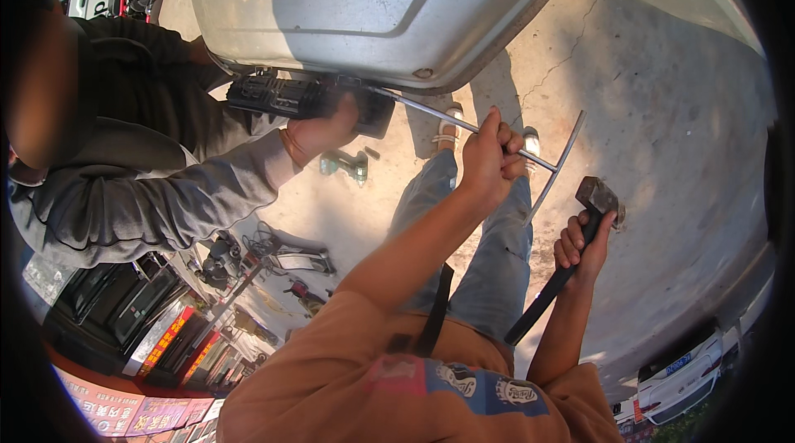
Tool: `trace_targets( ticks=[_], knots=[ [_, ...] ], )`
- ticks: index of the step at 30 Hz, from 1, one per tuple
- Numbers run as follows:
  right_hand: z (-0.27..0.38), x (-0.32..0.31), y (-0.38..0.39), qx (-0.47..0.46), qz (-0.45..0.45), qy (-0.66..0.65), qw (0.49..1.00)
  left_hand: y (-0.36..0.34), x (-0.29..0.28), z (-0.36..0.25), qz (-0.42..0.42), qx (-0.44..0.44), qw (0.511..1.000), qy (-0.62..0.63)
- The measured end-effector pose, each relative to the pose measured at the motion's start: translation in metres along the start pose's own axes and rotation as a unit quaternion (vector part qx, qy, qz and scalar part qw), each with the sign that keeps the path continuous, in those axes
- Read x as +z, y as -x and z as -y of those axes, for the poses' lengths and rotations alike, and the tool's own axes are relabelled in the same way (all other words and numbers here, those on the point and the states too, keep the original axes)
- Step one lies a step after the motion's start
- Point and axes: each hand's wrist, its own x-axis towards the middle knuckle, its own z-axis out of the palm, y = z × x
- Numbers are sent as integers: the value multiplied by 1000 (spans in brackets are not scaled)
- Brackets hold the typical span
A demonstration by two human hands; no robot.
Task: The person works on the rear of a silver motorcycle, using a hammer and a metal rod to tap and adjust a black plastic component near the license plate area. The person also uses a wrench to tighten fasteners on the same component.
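Note:
My left hand is closed round the shaft of a metal T-handle wrench. Its crossbar sticks out to the right, and the far end reaches a black ribbed part at the lower edge of a silver vehicle panel. Whether the tip sits on a fastener there, I cannot tell. Closed just below the steel head, my right hand grips a hammer, its black handle slanting down toward my waist. A co-worker's hand holds the black part from below.
On the left a co-worker in a grey sleeve leans in close. A teal power tool lies on the concrete floor beneath the co-worker's hand. Farther off are a floor jack and, at lower right, a white car.

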Motion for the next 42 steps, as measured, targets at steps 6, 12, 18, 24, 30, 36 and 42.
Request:
trace_targets(
  ticks=[6, 12, 18, 24, 30, 36, 42],
  knots=[
    [-16, 15, 9, 35, 30, 27, 999, 2, 1, -4, 6, -2, 1000, -17],
    [7, -8, 7, -30, 19, -38, 999, 10, 7, -2, 6, 12, 1000, 0],
    [-1, 18, 0, 3, 42, 41, 998, 9, 12, 1, 12, 16, 1000, 16],
    [-8, 33, -5, 36, 56, 60, 996, 10, 10, 3, 4, 24, 1000, 15],
    [14, 20, -10, -40, 17, -63, 997, 10, 13, 4, 0, 25, 999, 23],
    [-13, 37, 11, 42, 41, 34, 998, 8, 14, 2, 5, 29, 999, 23],
    [22, 18, 12, -83, -17, 10, 996, 7, 8, 7, -24, 35, 999, 12]
  ],
)
